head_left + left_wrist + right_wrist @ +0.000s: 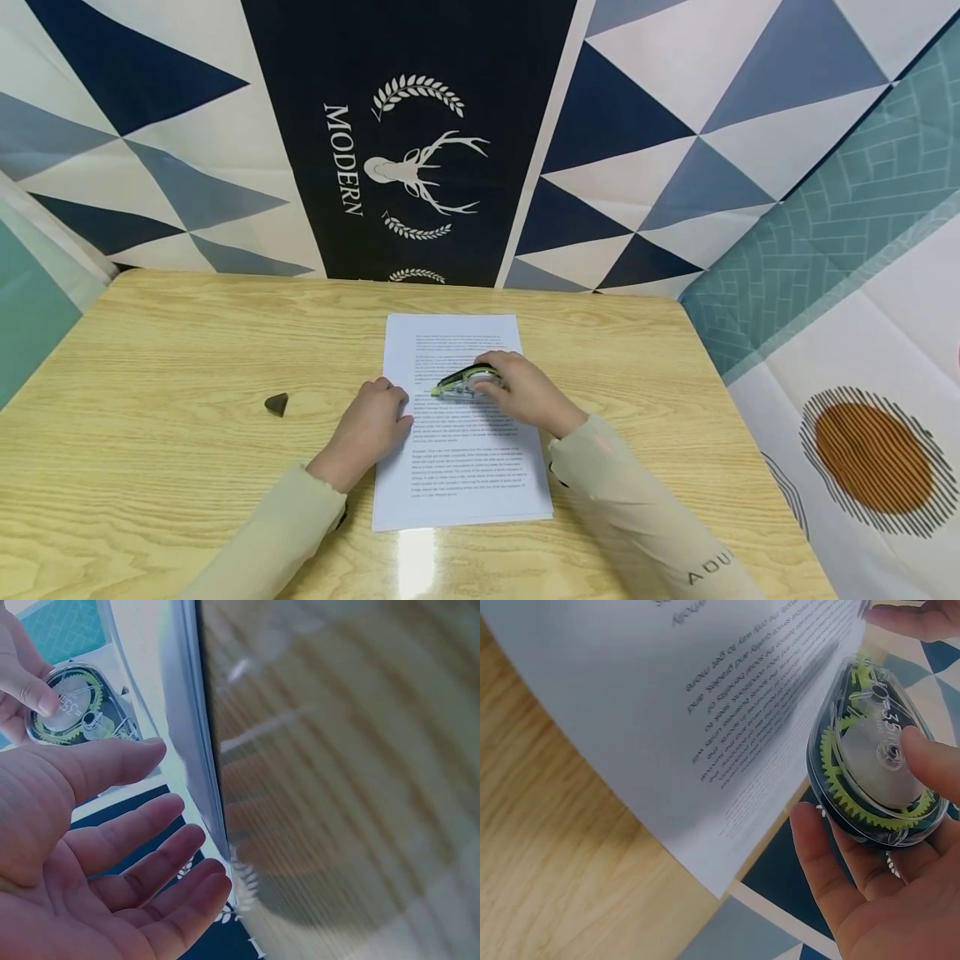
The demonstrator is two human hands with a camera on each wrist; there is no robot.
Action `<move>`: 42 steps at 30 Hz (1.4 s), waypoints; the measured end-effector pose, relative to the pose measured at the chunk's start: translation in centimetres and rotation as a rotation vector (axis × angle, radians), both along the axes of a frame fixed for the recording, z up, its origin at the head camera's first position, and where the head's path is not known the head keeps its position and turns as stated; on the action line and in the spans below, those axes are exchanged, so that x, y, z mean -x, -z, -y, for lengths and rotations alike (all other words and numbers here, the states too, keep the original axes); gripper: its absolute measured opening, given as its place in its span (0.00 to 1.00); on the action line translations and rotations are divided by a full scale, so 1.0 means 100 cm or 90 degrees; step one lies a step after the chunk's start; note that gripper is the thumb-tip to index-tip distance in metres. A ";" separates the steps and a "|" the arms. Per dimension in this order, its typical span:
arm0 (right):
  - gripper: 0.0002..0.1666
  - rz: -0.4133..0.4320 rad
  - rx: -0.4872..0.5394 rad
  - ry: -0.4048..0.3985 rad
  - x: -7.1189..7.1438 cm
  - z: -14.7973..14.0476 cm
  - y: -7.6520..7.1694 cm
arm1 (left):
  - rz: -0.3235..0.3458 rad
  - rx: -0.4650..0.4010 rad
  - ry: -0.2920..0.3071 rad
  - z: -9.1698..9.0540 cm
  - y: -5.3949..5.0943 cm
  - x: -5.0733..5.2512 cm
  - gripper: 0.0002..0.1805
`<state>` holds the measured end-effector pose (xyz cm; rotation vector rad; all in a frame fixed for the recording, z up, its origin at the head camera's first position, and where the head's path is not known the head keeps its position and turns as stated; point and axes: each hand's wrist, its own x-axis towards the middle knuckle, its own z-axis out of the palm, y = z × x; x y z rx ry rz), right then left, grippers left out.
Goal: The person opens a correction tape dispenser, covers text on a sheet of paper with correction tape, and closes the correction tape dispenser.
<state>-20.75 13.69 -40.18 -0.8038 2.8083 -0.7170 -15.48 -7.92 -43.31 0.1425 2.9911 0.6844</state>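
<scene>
The right hand [528,392] pinched a clear-and-green plastic tape dispenser [461,381] over printed white paper [467,471]; the left hand [375,422], fingers loose, lay at its left edge, near a dark triangular piece [277,404] on the wooden surface [172,475].

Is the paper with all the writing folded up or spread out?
Spread out: in the head view, the paper lies flat on the table, with all four corners showing and its print facing up.
</scene>
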 end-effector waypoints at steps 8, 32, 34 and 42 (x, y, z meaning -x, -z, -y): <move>0.22 0.021 0.015 0.002 -0.003 -0.007 0.004 | -0.017 0.015 0.031 0.003 0.002 -0.008 0.15; 0.19 0.079 0.078 -0.010 -0.033 -0.026 -0.001 | -0.001 0.009 0.061 0.002 -0.005 -0.023 0.14; 0.19 0.083 0.075 -0.021 -0.035 -0.027 0.000 | 0.000 0.009 0.060 0.002 -0.004 -0.023 0.14; 0.19 0.084 0.068 -0.056 -0.042 -0.031 0.005 | 0.003 0.011 0.059 0.002 -0.003 -0.025 0.15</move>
